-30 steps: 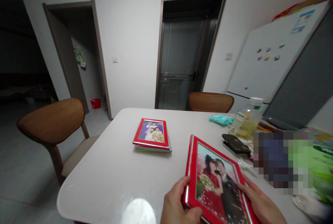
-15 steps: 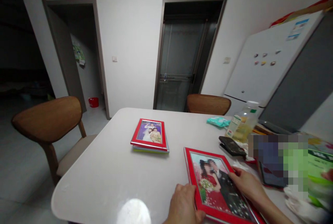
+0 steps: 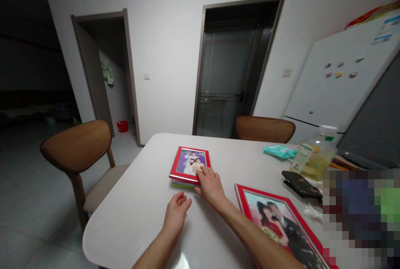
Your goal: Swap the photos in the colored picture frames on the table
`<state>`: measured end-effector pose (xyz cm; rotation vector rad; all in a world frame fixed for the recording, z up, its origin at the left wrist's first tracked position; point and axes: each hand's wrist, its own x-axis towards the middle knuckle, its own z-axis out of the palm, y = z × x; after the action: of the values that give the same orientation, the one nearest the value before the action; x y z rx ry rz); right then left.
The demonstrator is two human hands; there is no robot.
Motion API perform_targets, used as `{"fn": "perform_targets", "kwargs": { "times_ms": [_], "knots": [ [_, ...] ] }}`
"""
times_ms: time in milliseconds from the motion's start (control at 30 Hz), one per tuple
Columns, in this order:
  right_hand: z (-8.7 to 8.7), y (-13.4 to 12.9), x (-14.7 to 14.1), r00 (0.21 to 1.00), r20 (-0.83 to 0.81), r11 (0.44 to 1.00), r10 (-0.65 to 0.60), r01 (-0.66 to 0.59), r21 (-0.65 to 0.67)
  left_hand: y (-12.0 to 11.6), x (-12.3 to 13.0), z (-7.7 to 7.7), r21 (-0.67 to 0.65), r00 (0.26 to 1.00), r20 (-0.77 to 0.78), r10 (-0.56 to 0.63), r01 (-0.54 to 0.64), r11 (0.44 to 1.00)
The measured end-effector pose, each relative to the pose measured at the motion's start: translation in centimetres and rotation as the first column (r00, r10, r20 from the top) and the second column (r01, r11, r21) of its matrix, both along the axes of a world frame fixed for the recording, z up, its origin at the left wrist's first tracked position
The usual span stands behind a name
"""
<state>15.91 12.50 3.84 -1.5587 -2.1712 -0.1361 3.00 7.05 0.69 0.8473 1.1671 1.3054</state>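
Small frame [image 3: 190,164] sat face up on the table [image 3: 131,219], on top of a lower layer [image 3: 185,185] with a yellow-green edge. Right hand [image 3: 211,186] was at the frame's near-right corner, fingers over the front; couldn't tell whether it gripped or just touched. Left hand [image 3: 176,210] was empty and narrow, fingers close together and slightly curled, just short of the frame's near edge. Big frame [image 3: 293,229] lay face up at the right, partly hidden behind the right forearm [image 3: 250,230]. Black item [image 3: 301,184] (couldn't tell what) lay beyond it, near the bottle [image 3: 314,158]. Teal pack [image 3: 279,151] was left of the bottle. Left chair [image 3: 78,148] stood by the table's left side, far chair [image 3: 265,129] behind its far edge.
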Motion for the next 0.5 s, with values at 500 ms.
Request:
{"fn": "perform_targets", "kwargs": {
  "times_ms": [500],
  "knots": [
    [2.1,-11.0,0.3,0.702,-0.700,0.899,0.130,-0.382,-0.215,-6.7,-0.3,2.5,0.214,0.986,0.115,0.124,-0.146,0.966]
  ]
}}
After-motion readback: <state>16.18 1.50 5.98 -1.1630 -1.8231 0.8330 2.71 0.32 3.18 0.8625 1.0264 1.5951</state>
